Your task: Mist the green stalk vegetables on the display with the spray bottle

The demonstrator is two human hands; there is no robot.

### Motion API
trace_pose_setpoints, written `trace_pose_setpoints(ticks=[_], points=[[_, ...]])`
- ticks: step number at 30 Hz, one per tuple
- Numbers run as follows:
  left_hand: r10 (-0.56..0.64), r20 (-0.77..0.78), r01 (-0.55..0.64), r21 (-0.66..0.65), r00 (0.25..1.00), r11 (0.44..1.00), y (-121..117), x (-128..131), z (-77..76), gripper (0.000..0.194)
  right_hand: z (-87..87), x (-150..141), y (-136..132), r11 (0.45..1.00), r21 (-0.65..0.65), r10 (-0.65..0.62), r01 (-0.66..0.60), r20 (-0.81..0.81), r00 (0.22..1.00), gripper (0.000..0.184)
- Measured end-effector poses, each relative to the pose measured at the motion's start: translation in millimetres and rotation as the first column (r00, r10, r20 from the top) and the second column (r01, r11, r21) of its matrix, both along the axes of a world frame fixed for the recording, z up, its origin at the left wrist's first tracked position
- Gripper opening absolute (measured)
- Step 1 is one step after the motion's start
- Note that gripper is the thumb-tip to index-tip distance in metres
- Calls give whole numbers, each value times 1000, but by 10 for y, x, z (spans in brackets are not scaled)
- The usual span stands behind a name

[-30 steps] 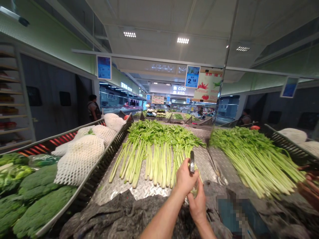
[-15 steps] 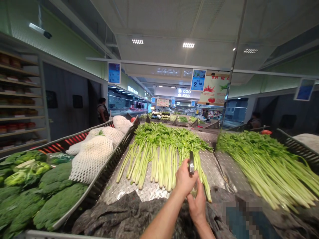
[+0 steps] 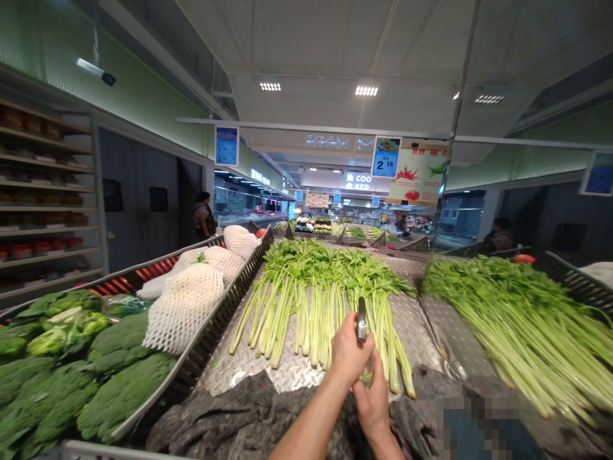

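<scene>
My left hand (image 3: 348, 344) is closed around a slim black tool with a silver part (image 3: 361, 321), which points up and away; its exact kind is unclear. Just below and to the right, my right hand (image 3: 373, 395) has its fingers bent against the left hand. Something pale greenish shows between the two, too small to make out. Both hands are over the lower stalks of the celery (image 3: 313, 313), which lies in a row with leaves at the far side, stalk ends towards me. The celery lies on a metal tread-plate shelf (image 3: 223, 367).
Dark crumpled cloth (image 3: 230, 415) lies along the front edge. To the left, a black crate (image 3: 239, 281) holds broccoli (image 3: 124, 377) and produce in white foam nets (image 3: 184, 300). On the right, a mirror reflects the celery (image 3: 517, 332). A person (image 3: 204, 215) stands far back left.
The view has shifted slightly, so the shelf and crate appear further right. My hands, still together, have moved a little left over the celery, with the tool still in the left one.
</scene>
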State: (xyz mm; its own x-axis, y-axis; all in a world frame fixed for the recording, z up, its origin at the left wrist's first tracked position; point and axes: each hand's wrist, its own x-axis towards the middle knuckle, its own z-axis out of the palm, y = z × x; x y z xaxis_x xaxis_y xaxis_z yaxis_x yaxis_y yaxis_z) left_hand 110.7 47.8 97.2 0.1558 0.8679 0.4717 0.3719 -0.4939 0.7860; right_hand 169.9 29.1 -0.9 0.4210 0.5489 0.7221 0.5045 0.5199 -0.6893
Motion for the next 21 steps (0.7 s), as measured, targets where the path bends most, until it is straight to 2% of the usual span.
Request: trace_pose_setpoints(ticks=[10,16,21], points=[[63,-11,-63,0,998,998,34,-190,67,45,63,-170,86,998,-9,60,-60,-4,998,66],[101,-29,-101,11,994,995,72,-305,45,40,10,-250,160,994,0,111,-111,40,993,64],[131,-26,-131,27,991,991,106,-398,41,42,62,-337,176,991,-1,133,-133,55,990,64]])
